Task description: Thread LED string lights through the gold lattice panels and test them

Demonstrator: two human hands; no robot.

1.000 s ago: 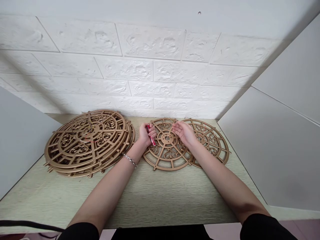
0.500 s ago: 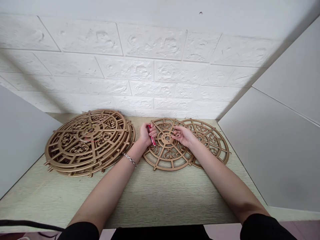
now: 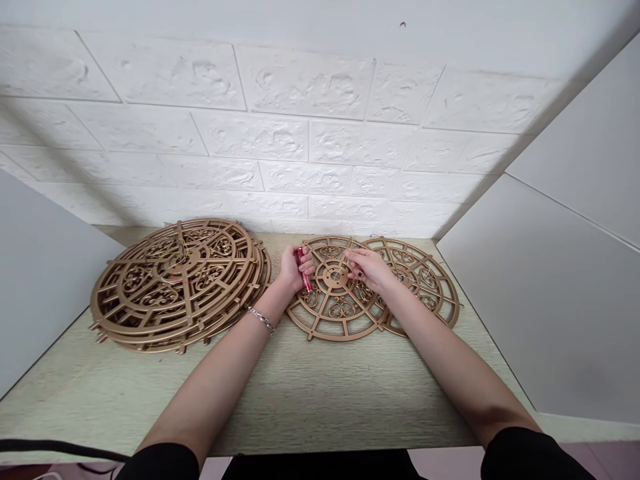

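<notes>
A gold openwork disc [image 3: 336, 312] lies flat on the table in front of me. My left hand [image 3: 294, 270] rests on its left rim and is closed around a small red lighter [image 3: 303, 272]. My right hand [image 3: 369, 269] hovers over the disc's hub, fingers curled and pinching what looks like a thin thread; the thread is too fine to make out clearly. A second gold disc [image 3: 426, 285] lies partly under the first, to its right.
A stack of larger gold discs [image 3: 175, 283] sits at the left of the pale wooden table [image 3: 320, 393]. White brick wall behind, grey panels on both sides. A black cable [image 3: 55, 448] runs along the near left edge.
My right hand has turned from palm-up to palm-down and its fingers have closed over the disc's hub. My left hand has stayed in place with the lighter.
</notes>
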